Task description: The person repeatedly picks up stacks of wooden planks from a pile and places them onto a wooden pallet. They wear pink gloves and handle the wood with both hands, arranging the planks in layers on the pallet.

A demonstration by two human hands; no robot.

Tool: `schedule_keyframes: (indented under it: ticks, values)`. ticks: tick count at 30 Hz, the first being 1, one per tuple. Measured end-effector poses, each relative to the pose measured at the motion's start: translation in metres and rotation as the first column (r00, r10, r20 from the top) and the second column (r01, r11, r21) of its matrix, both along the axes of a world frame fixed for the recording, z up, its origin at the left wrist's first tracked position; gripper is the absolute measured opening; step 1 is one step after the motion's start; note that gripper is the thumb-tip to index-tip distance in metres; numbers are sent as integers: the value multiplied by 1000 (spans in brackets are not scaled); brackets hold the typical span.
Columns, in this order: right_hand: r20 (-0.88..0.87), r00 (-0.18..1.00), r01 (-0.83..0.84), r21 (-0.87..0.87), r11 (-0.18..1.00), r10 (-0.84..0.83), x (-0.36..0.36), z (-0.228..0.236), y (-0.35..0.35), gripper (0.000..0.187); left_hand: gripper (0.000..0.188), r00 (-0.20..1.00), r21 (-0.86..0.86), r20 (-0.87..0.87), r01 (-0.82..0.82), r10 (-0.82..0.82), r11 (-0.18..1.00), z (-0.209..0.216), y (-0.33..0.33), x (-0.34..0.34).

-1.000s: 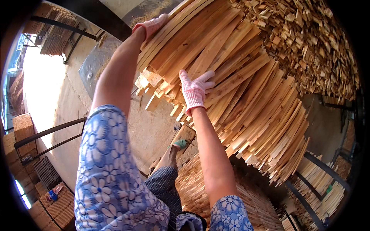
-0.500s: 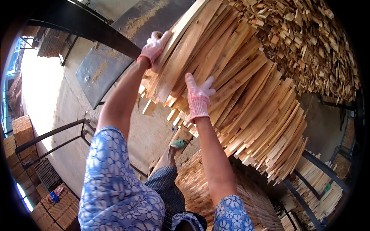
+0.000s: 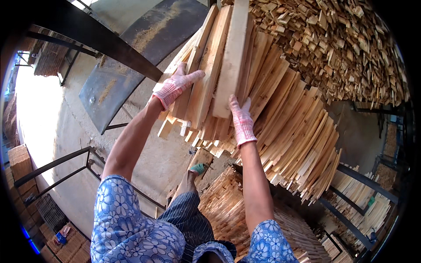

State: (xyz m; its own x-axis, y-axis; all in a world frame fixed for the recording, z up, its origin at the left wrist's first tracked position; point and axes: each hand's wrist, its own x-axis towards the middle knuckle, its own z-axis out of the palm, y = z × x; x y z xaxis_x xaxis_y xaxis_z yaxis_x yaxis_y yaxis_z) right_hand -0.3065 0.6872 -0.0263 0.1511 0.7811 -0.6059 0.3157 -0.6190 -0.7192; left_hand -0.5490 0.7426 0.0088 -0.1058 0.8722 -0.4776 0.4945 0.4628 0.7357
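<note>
Pink-and-white knitted gloves cover both my hands. My left hand point(image 3: 177, 85) lies across the near part of several wooden slats point(image 3: 209, 70), its thumb stretched to the right and its fingers apart. A broad pale wooden board point(image 3: 232, 57) stands out above the others, its near end toward me. At that board's near right corner is my right hand point(image 3: 242, 120), thumb against the face and fingers by the right edge, partly hidden. Below and to the right spreads a fanned stack of wooden slats point(image 3: 294, 136), ends uneven.
A large heap of cut wood pieces point(image 3: 333, 48) rises at the far right. A dark metal sheet point(image 3: 131, 57) with sawdust lies at the far left, under a black post point(image 3: 109, 41). More stacked slats point(image 3: 223, 193) stand near my leg; a metal frame point(image 3: 52, 168) is at left.
The broad board has come up at an angle over the stack. My left hand has moved nearer and turned its thumb right; my right hand has shifted right, onto the board's corner.
</note>
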Motion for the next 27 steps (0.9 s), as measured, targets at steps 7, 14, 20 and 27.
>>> schedule_keyframes:
  ticks: [7, 14, 20, 27]
  values:
    - [232, 972, -16, -75, 997, 33, -27, 20, 2, 130, 111, 916, -163, 359, -130, 182, 978, -15, -4, 13]
    - [122, 992, -9, -32, 999, 13, 1, -2, -37, 126, 108, 890, -120, 408, -168, 203, 978, 9, -63, 42]
    - [-523, 850, -65, -3, 998, 53, 26, -16, -193, 115, 69, 692, -336, 567, -300, 446, 893, -61, -225, 5]
    - [-797, 577, 72, -169, 983, -179, 26, -87, -191, 105, 88, 492, -492, 693, -211, 527, 845, -110, -259, -15]
